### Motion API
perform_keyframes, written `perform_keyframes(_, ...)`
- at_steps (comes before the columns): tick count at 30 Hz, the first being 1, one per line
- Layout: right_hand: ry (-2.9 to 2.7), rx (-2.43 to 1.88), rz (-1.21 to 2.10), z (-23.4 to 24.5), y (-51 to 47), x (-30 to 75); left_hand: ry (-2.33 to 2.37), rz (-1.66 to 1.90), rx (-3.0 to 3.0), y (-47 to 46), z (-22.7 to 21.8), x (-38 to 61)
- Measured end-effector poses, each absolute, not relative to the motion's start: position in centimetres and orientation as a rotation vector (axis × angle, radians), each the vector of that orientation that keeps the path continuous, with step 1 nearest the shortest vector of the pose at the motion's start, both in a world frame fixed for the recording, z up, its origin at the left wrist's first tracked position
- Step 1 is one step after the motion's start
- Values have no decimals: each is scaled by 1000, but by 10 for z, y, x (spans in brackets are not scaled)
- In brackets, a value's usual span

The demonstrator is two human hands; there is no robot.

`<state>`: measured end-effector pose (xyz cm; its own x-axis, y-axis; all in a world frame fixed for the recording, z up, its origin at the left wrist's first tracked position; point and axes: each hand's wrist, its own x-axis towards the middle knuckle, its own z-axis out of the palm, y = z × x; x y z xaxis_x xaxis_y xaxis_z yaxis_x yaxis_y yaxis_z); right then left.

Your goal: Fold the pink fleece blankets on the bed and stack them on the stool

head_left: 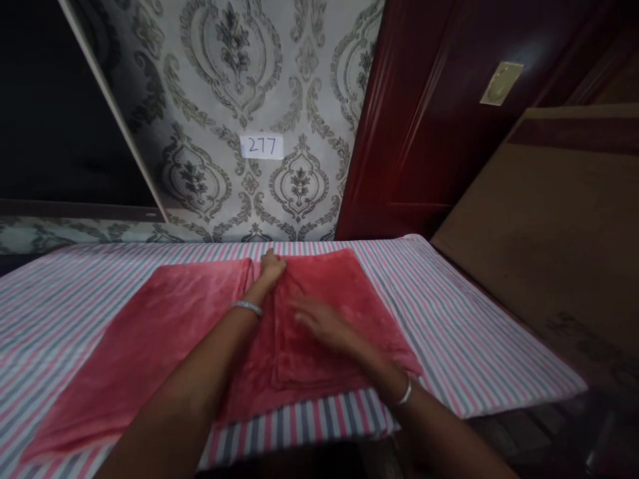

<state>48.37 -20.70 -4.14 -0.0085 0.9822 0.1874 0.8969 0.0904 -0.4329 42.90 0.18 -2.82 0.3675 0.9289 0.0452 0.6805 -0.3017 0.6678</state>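
Note:
A red plush cloth (pixel 164 332) lies spread on a table covered by a pink, grey and white striped sheet (pixel 449 313). Its right part is folded over into a thicker layered stack (pixel 349 293). My left hand (pixel 271 267) reaches to the far edge of the cloth at the fold, fingers curled on the fabric there. My right hand (pixel 324 324) lies flat on top of the folded stack, fingers stretched out and slightly blurred. Both wrists wear a silver bangle.
Patterned grey wallpaper with a white label reading 277 (pixel 261 147) stands behind the table. A dark red door (pixel 439 120) is at the back right, a brown board (pixel 549 226) leans at the right. A dark screen (pixel 54 113) is at the left.

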Motion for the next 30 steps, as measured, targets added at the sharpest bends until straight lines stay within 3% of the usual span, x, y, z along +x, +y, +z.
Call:
perform_keyframes(6,-1510,-2312,-138,-18,-169,574,1253,528,2541,-36,-26,434)
perform_keyframes(11,-1449,-2567,52,-57,-161,603,1279,315,2694,-47,-57,433)
perform_keyframes(16,-1407,-2531,169,-82,-163,616,1288,258,2722,-42,-70,431)
perform_keyframes(24,-1398,-2533,196,-72,-162,613,1282,227,2712,-43,-65,433)
perform_keyframes(30,-1399,-2449,236,-49,-185,610,1253,106,2620,-50,-32,421)
